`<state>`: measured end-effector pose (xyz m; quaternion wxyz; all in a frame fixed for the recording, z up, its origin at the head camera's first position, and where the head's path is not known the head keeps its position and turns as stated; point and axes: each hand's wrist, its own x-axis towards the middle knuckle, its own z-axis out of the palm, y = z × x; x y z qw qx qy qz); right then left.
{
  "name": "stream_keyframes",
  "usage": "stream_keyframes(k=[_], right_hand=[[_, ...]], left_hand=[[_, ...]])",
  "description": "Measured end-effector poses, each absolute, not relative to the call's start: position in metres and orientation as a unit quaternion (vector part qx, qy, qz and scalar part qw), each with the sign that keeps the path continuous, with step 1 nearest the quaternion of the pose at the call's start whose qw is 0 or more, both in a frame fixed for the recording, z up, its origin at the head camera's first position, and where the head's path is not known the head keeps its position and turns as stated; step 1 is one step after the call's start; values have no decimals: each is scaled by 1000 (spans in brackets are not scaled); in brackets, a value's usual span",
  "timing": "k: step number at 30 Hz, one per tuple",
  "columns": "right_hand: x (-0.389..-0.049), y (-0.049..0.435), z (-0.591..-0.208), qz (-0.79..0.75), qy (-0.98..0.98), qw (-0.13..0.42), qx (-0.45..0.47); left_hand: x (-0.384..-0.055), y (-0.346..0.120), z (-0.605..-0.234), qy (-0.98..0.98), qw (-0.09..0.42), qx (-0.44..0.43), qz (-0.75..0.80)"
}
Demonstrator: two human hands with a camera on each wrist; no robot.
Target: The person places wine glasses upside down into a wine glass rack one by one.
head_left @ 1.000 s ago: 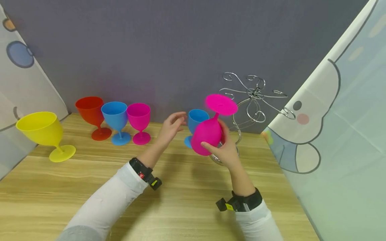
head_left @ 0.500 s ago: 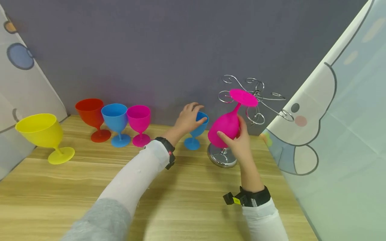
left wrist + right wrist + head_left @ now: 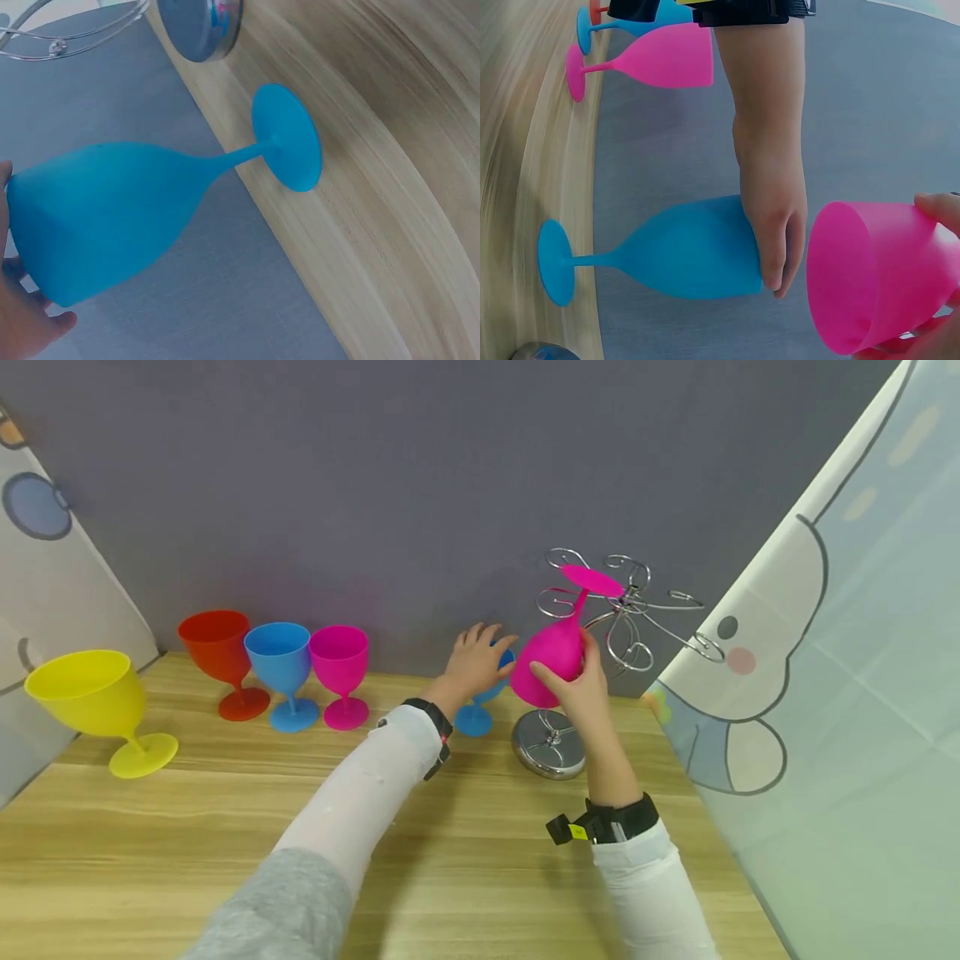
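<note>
My right hand point(image 3: 588, 697) grips a pink plastic goblet point(image 3: 551, 656) by its bowl, upside down and tilted, foot upward. The goblet's foot overlaps the curled wire arms of a chrome stemware rack point(image 3: 633, 602). A blue goblet point(image 3: 112, 217) stands upright on the table beside the rack's round base point(image 3: 551, 747). My left hand point(image 3: 474, 662) is over this blue goblet's rim, fingers spread and fairly straight. In the left wrist view, fingertips point(image 3: 64, 322) show right at the rim. The pink goblet's open mouth point(image 3: 844, 277) faces the left hand in the right wrist view.
To the left stand upright goblets: yellow point(image 3: 90, 697), red point(image 3: 217, 647), another blue point(image 3: 279, 656) and another pink point(image 3: 341, 660). A grey panel point(image 3: 375, 485) rises behind the wooden table point(image 3: 225, 827). A cartoon-printed sheet point(image 3: 847, 735) borders the right side.
My left hand has moved right, from beside the blue goblet to over its rim. My right hand has carried the inverted pink goblet right to the rack, then slightly up and left.
</note>
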<state>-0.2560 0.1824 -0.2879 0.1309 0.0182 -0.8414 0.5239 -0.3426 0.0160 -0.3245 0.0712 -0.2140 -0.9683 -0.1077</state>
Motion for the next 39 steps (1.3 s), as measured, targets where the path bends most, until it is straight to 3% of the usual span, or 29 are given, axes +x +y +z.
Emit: stream_keyframes(k=[14,39], right_hand=[[-269,170,-282,523,-846,94,39],[-258,168,-295,487,-866,63,92]], left_hand=[[-347,9,-329,-970,58,-221,-83],[-344,-5,-334,-970,66,-216,-95]])
